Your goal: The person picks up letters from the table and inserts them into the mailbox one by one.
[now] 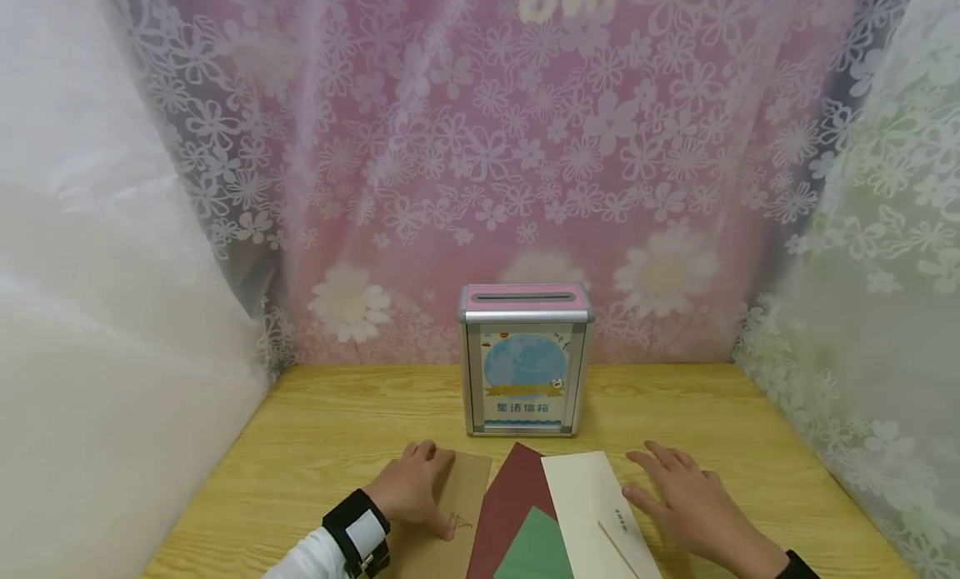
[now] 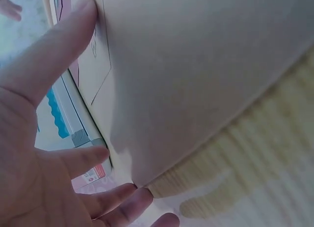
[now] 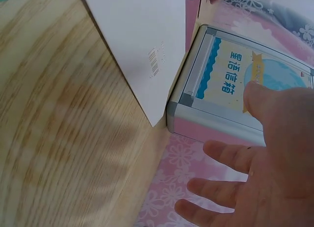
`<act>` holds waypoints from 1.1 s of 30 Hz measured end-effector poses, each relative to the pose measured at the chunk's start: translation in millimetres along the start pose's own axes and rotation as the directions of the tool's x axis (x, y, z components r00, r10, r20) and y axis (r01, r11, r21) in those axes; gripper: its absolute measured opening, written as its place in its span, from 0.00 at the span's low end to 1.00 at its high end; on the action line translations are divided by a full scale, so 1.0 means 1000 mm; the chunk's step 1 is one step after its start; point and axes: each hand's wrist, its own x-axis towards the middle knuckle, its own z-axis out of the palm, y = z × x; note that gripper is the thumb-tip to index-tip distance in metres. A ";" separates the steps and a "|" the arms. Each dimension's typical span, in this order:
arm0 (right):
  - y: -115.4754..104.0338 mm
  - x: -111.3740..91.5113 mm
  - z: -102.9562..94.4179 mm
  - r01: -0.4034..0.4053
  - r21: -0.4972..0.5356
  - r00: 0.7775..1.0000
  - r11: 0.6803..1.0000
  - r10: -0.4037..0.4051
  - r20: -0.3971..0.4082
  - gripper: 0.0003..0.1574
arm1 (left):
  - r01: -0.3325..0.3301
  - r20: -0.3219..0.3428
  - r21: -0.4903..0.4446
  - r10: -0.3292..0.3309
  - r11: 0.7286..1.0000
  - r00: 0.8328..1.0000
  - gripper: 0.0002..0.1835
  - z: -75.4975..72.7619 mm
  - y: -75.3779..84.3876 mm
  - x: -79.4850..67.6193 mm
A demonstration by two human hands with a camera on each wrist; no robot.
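My left hand (image 1: 408, 489) rests on a brown kraft envelope (image 1: 471, 491) lying on the table, thumb on its face and the other fingers near its far left edge. In the left wrist view the thumb and fingers (image 2: 88, 161) are spread apart over the envelope. To its right lie a dark red envelope (image 1: 513, 496), a green envelope (image 1: 534, 550) on top of it, and a cream envelope (image 1: 588, 487). My right hand (image 1: 693, 508) hovers just right of the cream envelope, fingers spread, holding nothing.
Behind the envelopes an upright suggestion box (image 1: 525, 379) has a silver frame, a pink top and a slot (image 1: 523, 296). It stands on the wood-grain table (image 1: 360, 404). Flowered pink curtain (image 1: 480, 187) hangs at the back, with whitish sheets on both sides.
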 end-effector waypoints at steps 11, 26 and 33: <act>0.002 0.007 -0.001 -0.015 -0.011 1.000 1.000 0.015 0.001 0.48 | -0.020 0.034 0.034 0.019 0.999 0.999 0.64 -0.006 -0.007 0.015; -0.001 0.015 0.002 -0.004 -0.033 1.000 0.999 0.004 -0.021 0.47 | -0.007 0.005 0.045 0.007 0.999 1.000 0.54 -0.007 -0.027 0.032; 0.000 0.015 0.001 -0.004 -0.049 0.999 0.999 0.002 -0.046 0.46 | -0.007 -0.025 0.036 0.008 0.999 1.000 0.47 -0.006 -0.036 0.042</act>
